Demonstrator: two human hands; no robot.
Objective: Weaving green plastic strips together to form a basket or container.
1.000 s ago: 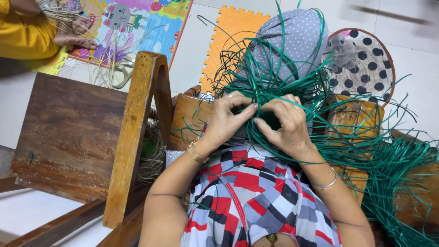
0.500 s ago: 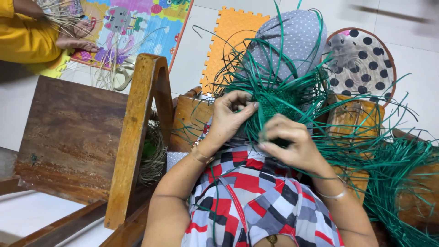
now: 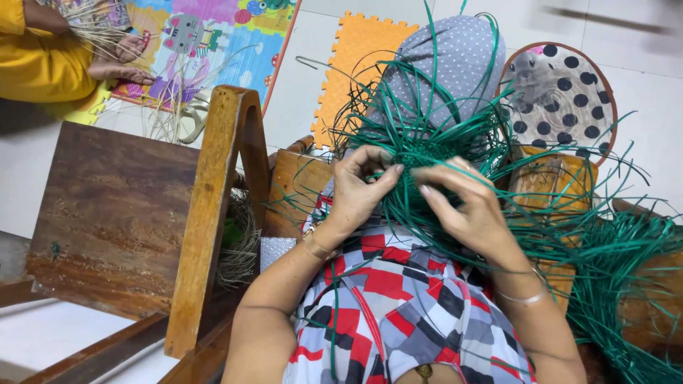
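Green weaving (image 3: pixel 427 153): We saw a small, tightly plaited green patch at the centre of the frame, just above the lap, with long loose green strips (image 3: pixel 612 263) fanning out in every direction and pooling thickly at the right edge.
Grey dotted form (image 3: pixel 459 60): We found the weaving lying against a rounded shape covered in grey cloth with white dots, in the upper centre.
Left hand (image 3: pixel 359 188): It was raised with the wrist bent, and its thumb and forefinger were pinched shut on strips at the left side of the woven patch.
Right hand (image 3: pixel 469 203): It sat just right of the patch, fingers curled down and closed lightly over a few strips; a thin bangle ringed the wrist.
Wooden chair (image 3: pixel 206 213): It filled the left half, its back rail slanting up the middle left.
Other person (image 3: pixel 43 50): In the upper left we noted a yellow sleeve and hands busy with pale straw.
Hard to tell: We could not make out which single strip each hand held, as the strands crossed over the fingertips.
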